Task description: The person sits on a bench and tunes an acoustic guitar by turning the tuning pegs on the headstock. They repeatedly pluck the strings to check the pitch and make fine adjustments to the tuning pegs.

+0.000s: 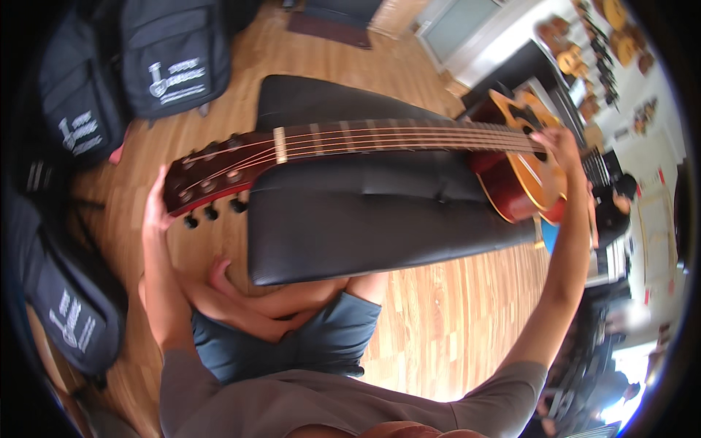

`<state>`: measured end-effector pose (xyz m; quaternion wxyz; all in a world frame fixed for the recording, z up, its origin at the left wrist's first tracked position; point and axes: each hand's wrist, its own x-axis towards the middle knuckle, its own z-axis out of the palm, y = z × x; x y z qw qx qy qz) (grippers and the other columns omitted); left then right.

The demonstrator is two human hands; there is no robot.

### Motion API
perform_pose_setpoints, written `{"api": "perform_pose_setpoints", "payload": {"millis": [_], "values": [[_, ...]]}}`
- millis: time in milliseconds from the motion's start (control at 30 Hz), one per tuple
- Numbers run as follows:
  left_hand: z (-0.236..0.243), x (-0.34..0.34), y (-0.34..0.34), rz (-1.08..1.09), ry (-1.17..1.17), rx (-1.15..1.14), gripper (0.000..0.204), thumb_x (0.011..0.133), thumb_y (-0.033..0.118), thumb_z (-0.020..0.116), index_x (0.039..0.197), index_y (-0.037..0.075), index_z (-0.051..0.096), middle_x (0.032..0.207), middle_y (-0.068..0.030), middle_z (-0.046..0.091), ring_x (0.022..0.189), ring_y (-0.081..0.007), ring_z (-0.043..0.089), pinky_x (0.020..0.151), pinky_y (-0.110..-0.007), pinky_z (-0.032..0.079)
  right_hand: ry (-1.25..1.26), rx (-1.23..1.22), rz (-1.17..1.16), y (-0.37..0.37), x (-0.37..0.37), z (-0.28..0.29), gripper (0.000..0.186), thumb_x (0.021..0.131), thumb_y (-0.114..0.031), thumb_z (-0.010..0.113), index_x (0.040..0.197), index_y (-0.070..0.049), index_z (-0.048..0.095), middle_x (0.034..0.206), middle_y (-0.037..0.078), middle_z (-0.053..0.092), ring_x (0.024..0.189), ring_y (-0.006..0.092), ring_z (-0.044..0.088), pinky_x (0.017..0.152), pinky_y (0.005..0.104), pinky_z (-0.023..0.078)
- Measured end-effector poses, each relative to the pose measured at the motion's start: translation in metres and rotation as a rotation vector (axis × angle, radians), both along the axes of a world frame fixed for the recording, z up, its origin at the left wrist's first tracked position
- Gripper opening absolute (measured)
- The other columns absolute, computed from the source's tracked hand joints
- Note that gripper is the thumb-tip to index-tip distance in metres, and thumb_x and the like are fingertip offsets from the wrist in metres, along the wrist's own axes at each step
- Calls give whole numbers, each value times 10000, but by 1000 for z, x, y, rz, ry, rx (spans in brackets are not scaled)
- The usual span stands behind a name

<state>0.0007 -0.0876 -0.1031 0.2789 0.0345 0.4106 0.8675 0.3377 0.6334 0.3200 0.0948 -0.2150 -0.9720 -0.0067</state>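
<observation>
An acoustic guitar (515, 188) with an orange top and reddish-brown sides lies face up across a black padded bench (380, 208). Its long neck (394, 139) runs leftward, so the dark headstock (212, 171) juts past the bench's left end. Around the tip of that headstock my left hand (156, 204) is closed, its fingers partly hidden behind it. Over the strings by the soundhole, my right hand (561, 150) has its fingers bent together in a pinch. Whatever is between those fingertips is too small to make out.
Black padded instrument bags (175, 55) with white print stand at the left. I sit with crossed legs on the wood floor (438, 321) close to the bench. Several guitars (624, 45) hang on the far right wall. A person in dark clothes (613, 208) is beyond my right arm.
</observation>
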Motion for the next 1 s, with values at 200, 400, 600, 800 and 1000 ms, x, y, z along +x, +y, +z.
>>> {"api": "perform_pose_setpoints", "payload": {"millis": [200,400,600,800,1000], "values": [[-17,-7,0,176,-91,11,565,1022,499,505,1362,50,550,1233,-135,669,949,-254,700,747,-379,614,196,-2,-8,11,-1,-7,463,847,-425,801,914,28,738,771,85,710,736,140,651,737,298,519],[-12,1,-3,52,-41,114,577,1025,505,492,1369,45,537,1224,-148,670,898,-259,703,675,-379,607,212,5,-60,10,13,-13,472,804,-452,824,875,10,760,775,99,722,739,181,667,743,330,527],[17,12,9,-76,4,231,589,1027,511,480,1377,39,525,1215,-160,670,848,-264,706,603,-380,599,121,2,-101,4,9,-7,489,788,-451,837,929,12,764,865,114,760,854,182,730,833,304,550],[47,15,28,-211,40,305,601,1030,518,468,1384,33,513,1206,-172,670,797,-269,710,531,-381,592,317,109,-21,30,16,-13,615,806,-601,751,832,13,737,653,144,604,643,254,579,679,385,487],[66,15,14,-96,45,108,636,1033,538,438,1401,20,478,1194,-204,663,651,-277,689,357,-356,510,409,161,-157,30,37,-23,524,902,-527,689,954,-9,743,798,169,675,734,304,613,755,408,502]]}}
